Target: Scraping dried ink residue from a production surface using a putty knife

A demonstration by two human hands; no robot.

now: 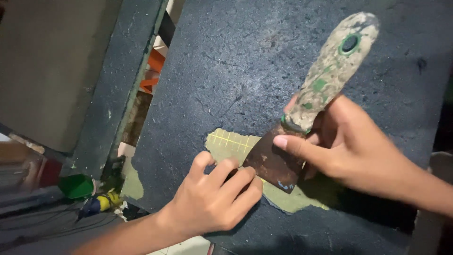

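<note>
My right hand (351, 148) grips a putty knife (325, 78) with a paint-crusted green handle pointing up and right. Its rusty blade (273, 163) lies tilted on a pale green patch (226, 144) with thin yellow grid lines, where the dark rough covering (264, 61) has come off. My index finger presses on the blade's upper edge. My left hand (214, 198) rests flat on the dark surface just left of the blade, fingertips touching the patch next to the blade.
The dark rough sheet covers most of the view. Left of it runs a dark green-edged beam (118, 89), with an orange object (153, 71) in the gap. Lower left lie a green cup-like thing (78, 186), a yellow and blue object (101, 203) and cables.
</note>
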